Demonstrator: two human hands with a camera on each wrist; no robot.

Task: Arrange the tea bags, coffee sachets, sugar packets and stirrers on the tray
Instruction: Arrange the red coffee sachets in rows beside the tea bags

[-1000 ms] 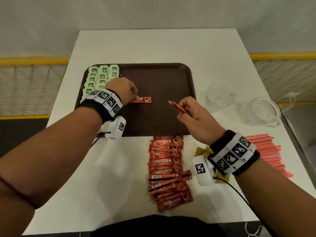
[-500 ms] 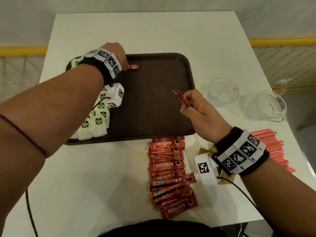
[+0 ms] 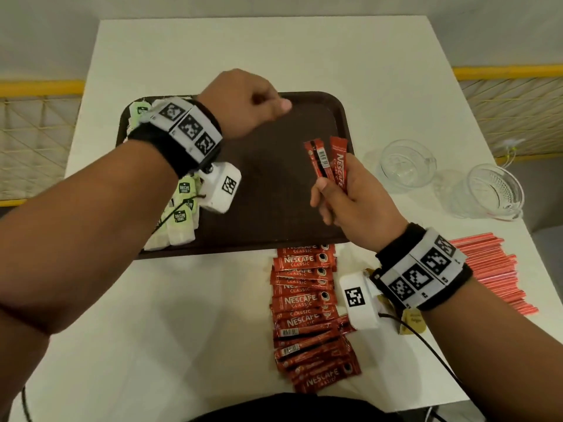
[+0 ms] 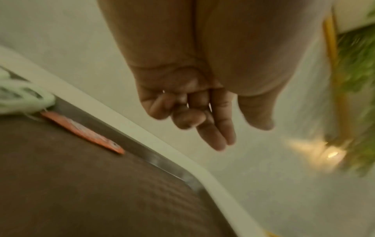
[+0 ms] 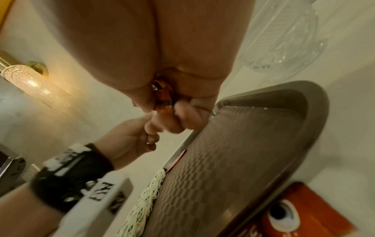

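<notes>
A brown tray (image 3: 274, 190) is sitting on the white desk (image 3: 243, 50). The left hand (image 3: 243, 102) is hanging over the tray's far edge with its fingers (image 4: 215, 128) loosely curled and holding nothing. In the left wrist view a single coffee sachet (image 4: 83, 132) is lying flat on the tray along the far rim, just beside the tea bags (image 3: 181, 214), which are lining the tray's left side in pale green rows. The right hand (image 3: 350, 199) is hovering over the tray's right part, pinching two red sachets (image 3: 329, 161) that are fanning upward out of its fingers; one is showing its label and the other its barcode back. A pile of coffee sachets (image 3: 304, 303) is lying on the desk just in front of the tray's near edge, some overlapping and tilted. A bundle of red stirrers (image 3: 493, 266) is lying on the desk to the right, partly hidden by the right wrist band. A yellowish packet (image 3: 412, 322) is peeking out under that wrist; what it is cannot be told. Two clear glass bowls (image 3: 408, 166) are standing on the desk to the right of the tray.
</notes>
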